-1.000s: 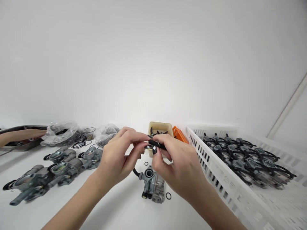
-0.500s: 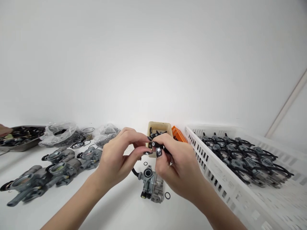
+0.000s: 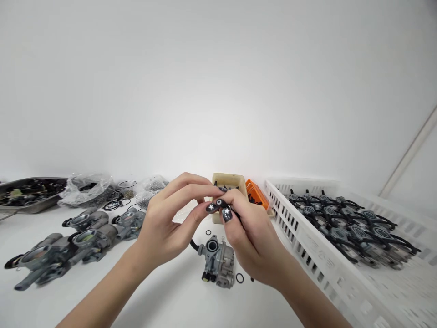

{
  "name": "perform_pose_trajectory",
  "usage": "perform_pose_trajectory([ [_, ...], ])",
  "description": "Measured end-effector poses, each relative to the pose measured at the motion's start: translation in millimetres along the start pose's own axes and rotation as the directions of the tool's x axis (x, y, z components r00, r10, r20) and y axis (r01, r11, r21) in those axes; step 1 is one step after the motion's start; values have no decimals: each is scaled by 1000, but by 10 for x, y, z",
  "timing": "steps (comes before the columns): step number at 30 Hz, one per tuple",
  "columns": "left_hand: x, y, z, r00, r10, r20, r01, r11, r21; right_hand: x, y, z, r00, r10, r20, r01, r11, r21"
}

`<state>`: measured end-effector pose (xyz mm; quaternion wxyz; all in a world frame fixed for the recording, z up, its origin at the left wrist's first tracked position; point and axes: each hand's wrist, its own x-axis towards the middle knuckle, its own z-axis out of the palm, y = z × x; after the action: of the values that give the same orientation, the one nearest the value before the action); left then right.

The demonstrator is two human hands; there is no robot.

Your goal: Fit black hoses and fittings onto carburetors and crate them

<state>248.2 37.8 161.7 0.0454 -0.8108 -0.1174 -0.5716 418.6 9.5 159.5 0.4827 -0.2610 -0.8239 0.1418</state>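
My left hand [image 3: 167, 216] and my right hand [image 3: 257, 232] meet above the table, fingertips together. Pinched between them is a small black tube-like part [image 3: 219, 202] with a round, grey-ringed end; fingers cover most of it. Right thumb and forefinger grip its body, while left thumb and fingertips press on its end. Below the hands a grey metal carburetor [image 3: 217, 262] lies on the table, a black hose [image 3: 194, 245] at its left. A small O-ring [image 3: 206, 233] lies behind it and a larger O-ring [image 3: 236, 278] to its right.
Left stand several carburetors [image 3: 90, 239], plastic bags of small parts [image 3: 85, 191] and a metal tray [image 3: 41, 208]. Behind my hands are a cream bin [image 3: 228, 176] and an orange basket [image 3: 256, 193]. A white crate [image 3: 327, 255] of carburetors stands right.
My left thumb and fingers have come right onto the black part's end. Another person's hand at the far left tray has gone from view. The view has shifted slightly.
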Motion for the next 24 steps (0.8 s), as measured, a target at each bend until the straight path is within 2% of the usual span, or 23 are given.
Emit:
perform_pose_trajectory([
  [6, -43, -37, -5, 997, -79, 27, 82, 987, -136, 2, 7, 39, 999, -32, -43, 34, 999, 41],
  [12, -51, -17, -6, 975, -116, 188, 158, 961, -228, 2, -12, 53, 993, -51, -107, 64, 991, 121],
  [16, -48, 16, 14, 979, -113, 167, 149, 964, -220, 7, 13, 55, 994, -25, -110, 46, 982, 186],
  [24, -61, 12, 24, 987, -101, 126, 125, 970, -207, 16, 57, 80, 988, -25, -152, 57, 976, 210],
])
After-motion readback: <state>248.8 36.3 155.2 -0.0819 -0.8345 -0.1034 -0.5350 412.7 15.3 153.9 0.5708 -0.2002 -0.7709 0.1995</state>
